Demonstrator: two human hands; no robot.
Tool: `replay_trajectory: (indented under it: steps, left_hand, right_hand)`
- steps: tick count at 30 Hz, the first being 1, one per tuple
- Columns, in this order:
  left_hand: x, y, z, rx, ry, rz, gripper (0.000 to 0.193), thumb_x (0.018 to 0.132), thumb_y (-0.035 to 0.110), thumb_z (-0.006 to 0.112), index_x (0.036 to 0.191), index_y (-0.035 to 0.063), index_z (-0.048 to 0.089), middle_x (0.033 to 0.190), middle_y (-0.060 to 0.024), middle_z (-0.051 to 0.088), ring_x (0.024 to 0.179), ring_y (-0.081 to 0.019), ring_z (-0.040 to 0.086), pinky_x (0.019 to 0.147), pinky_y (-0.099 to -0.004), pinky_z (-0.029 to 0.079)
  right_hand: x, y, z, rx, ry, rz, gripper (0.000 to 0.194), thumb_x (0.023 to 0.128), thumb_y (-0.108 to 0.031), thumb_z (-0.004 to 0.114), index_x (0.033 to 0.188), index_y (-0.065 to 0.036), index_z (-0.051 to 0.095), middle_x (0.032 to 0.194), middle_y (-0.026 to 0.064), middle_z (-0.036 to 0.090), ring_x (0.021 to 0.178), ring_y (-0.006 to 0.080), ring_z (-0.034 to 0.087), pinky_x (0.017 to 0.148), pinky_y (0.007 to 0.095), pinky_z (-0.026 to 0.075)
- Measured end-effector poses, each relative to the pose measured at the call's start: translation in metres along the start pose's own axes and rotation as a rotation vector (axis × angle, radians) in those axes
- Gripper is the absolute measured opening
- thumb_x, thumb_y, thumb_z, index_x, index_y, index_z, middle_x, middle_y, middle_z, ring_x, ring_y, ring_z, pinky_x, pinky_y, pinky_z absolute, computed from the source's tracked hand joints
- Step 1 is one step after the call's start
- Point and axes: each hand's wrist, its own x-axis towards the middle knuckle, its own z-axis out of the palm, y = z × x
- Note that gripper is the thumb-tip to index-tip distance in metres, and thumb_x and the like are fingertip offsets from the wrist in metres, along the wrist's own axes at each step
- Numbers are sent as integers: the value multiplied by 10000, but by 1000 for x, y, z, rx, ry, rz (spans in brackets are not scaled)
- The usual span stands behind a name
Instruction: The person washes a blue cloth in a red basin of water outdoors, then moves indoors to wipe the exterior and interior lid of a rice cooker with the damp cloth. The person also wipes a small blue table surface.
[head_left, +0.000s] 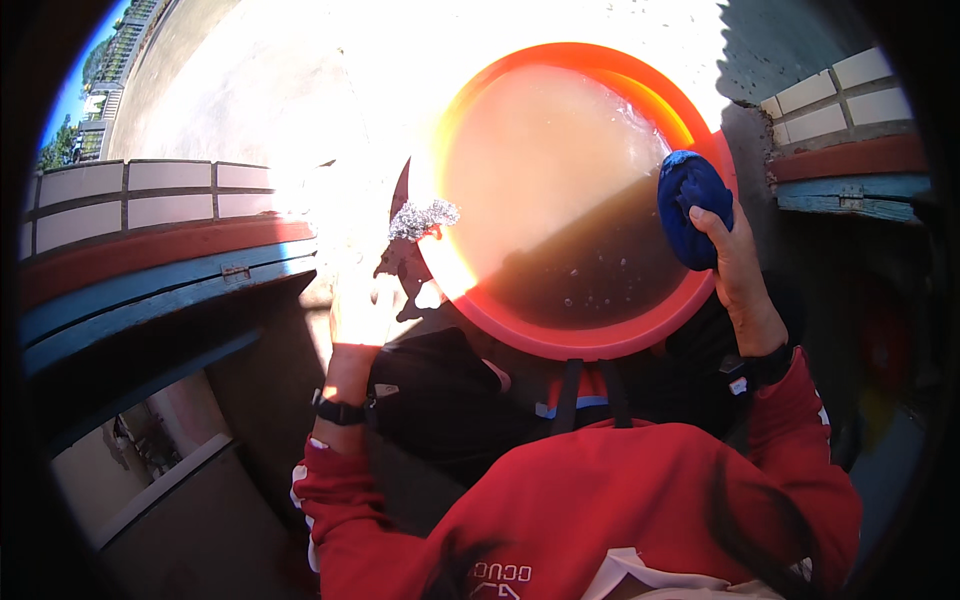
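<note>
A round red plastic basin (592, 341) of cloudy brownish water stands before me, partly in hard sunlight. At its right rim my right hand (731, 259) grips a dark blue shoe-like fabric item (694, 210), held over the edge with the thumb on top. A silvery metal scouring pad (422, 220) rests at the left rim. Just below and left of that pad is my left hand (367, 304), washed out by glare; its fingers and whatever they may touch cannot be made out.
White-tiled walls with red ledges and blue wooden edging flank me at left (172, 191) and right (832, 97). A wet patch (409, 281) marks the sunlit concrete ground left of the basin. A grey-topped piece (165, 491) stands at lower left.
</note>
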Motion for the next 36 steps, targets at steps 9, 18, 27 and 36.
replay_trajectory:
  steps: [9, 18, 27, 36]
  left_hand:
    - [-80, -15, -15, -262, -86, -474, 214, 872, 63, 591, 1080, 14, 586, 1223, -159, 516, 1107, -291, 540, 912, -365, 470]
    - [-84, -2, -27, -296, -30, -581, 158, 823, 87, 595, 955, -1, 599, 1033, -209, 570, 1015, -387, 538, 912, -433, 445]
    - [-140, 53, -58, -264, -277, -879, 161, 829, 148, 599, 945, 41, 629, 1218, -135, 519, 1121, -335, 515, 937, -418, 465]
    - [-270, 109, -134, -563, 140, -1186, 91, 796, 58, 593, 855, 19, 651, 978, -186, 607, 911, -341, 589, 810, -403, 498]
  right_hand:
    - [25, 18, 19, -69, -157, 130, 521, 817, -265, 687, 1240, -42, 481, 1126, 78, 554, 1027, 163, 544, 914, 303, 439]
    - [32, 60, 20, -552, -314, -18, 498, 734, -230, 746, 1126, -48, 498, 952, 92, 605, 883, 186, 590, 817, 325, 479]
    - [-87, -21, 74, -771, -563, 135, 530, 738, -269, 749, 1127, -27, 481, 955, 168, 610, 892, 255, 617, 807, 358, 486]
    - [-100, -152, 152, -961, -795, -84, 523, 709, -262, 759, 1089, -40, 476, 902, 157, 634, 836, 234, 642, 745, 366, 516]
